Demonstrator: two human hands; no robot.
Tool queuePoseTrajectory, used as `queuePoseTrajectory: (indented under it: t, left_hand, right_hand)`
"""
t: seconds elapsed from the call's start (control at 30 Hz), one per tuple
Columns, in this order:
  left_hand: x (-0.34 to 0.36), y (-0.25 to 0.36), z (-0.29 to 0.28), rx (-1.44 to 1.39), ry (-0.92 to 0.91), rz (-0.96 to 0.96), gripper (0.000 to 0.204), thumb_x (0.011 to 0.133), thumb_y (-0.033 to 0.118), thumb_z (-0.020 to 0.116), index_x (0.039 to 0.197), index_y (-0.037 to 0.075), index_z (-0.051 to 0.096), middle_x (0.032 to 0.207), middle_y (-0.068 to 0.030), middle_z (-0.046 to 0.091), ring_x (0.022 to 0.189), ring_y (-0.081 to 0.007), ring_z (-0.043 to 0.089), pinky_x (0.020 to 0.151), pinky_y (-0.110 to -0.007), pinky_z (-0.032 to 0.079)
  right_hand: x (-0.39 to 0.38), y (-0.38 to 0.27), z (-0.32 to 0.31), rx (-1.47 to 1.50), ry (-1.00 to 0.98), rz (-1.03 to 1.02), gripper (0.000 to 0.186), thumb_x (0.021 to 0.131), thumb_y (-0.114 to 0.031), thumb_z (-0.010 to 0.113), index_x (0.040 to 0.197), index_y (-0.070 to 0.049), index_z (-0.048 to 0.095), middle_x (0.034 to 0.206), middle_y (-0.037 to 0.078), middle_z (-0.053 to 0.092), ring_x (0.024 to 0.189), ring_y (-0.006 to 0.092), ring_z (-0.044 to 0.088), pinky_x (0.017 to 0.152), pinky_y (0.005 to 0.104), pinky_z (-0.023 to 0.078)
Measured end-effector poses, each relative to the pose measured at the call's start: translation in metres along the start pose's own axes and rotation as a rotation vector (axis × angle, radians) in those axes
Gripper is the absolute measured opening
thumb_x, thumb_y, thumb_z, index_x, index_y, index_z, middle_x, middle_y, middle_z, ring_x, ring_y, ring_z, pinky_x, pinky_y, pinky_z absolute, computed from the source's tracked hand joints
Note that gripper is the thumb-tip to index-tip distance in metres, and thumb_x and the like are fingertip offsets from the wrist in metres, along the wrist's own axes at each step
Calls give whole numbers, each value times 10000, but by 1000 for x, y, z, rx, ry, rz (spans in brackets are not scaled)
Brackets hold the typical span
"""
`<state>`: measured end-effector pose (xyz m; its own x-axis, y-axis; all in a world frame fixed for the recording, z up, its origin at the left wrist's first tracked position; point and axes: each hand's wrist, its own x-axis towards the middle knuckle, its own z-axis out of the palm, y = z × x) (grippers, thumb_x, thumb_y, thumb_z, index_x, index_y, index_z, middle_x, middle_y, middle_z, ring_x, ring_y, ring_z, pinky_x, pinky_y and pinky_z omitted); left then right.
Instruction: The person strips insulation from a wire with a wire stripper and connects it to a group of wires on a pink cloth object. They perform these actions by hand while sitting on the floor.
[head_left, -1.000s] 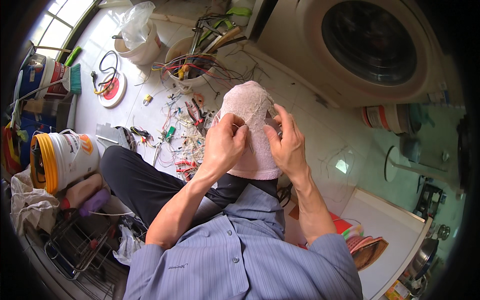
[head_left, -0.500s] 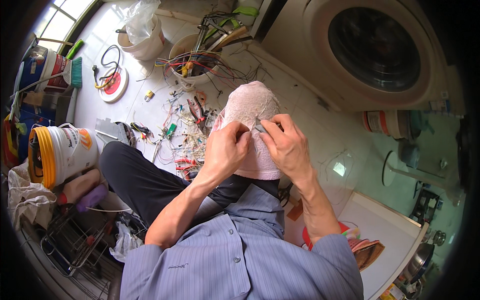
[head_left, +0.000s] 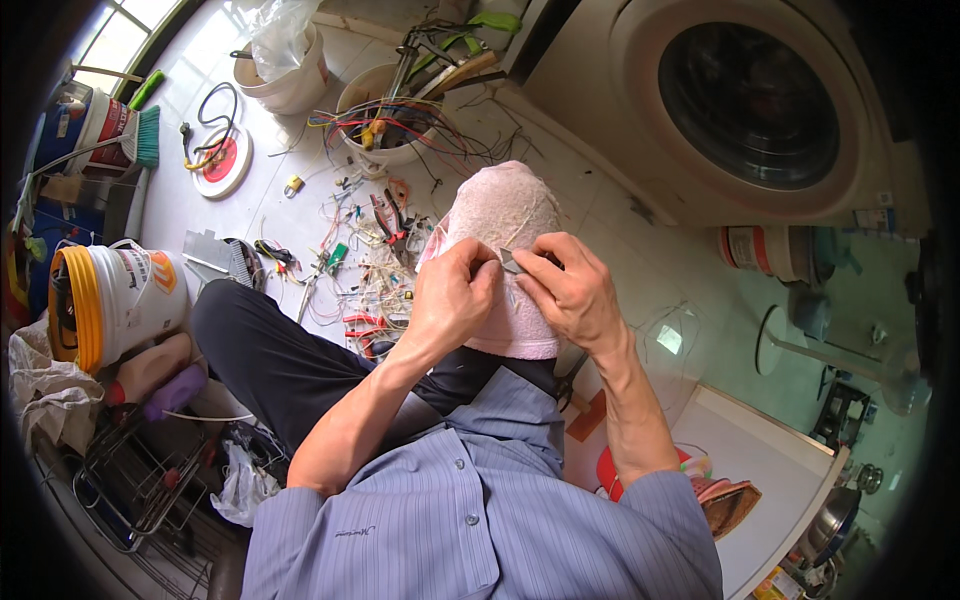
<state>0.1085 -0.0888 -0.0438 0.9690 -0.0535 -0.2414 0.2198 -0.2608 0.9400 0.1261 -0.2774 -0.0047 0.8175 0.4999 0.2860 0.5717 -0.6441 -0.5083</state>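
A pink towel, with pale fibres and scraps on it, lies over my raised knee. Above it my right hand pinches a small grey metal blade, its tip pointing left. Close by on the left, my left hand is closed, thumb against the curled fingers. Whatever it pinches is too small and hidden to name. The blade sits right beside the left fingertips; I cannot tell whether they touch.
Wire scraps and red-handled pliers litter the tiled floor left of the towel. Beyond stands a bucket of tools and wires. A washing machine fills the far right. A white bucket lies at left.
The blade has turned and shifted slightly down in my right hand, showing more of its flat side. My left hand stays almost in place, and the view has shifted slightly.
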Motion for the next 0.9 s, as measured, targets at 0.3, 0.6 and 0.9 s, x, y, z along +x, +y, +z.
queuePoseTrajectory:
  t: [0.3,0.6,0.9]
  left_hand:
    - [3,-3,-1,-47,-8,-20,123,883,104,628,904,-10,667,733,-166,683,672,-273,682,654,-368,525]
    - [2,-8,1,-117,-14,-38,112,878,86,618,884,-16,663,692,-138,669,630,-209,657,624,-340,512]
    - [-1,-7,-1,-70,-25,-16,107,867,85,629,882,-16,660,708,-147,671,642,-239,664,633,-353,515]
  right_hand:
    - [1,5,-1,-13,-11,-27,303,757,-57,779,1050,-45,704,981,88,623,864,291,643,731,383,546]
    - [-4,7,-2,-20,37,-24,302,738,-42,790,1031,-37,719,947,88,629,828,286,644,711,376,544]
    - [-6,9,-3,-15,47,-32,306,729,-45,799,1025,-37,721,943,85,626,821,279,644,702,374,543]
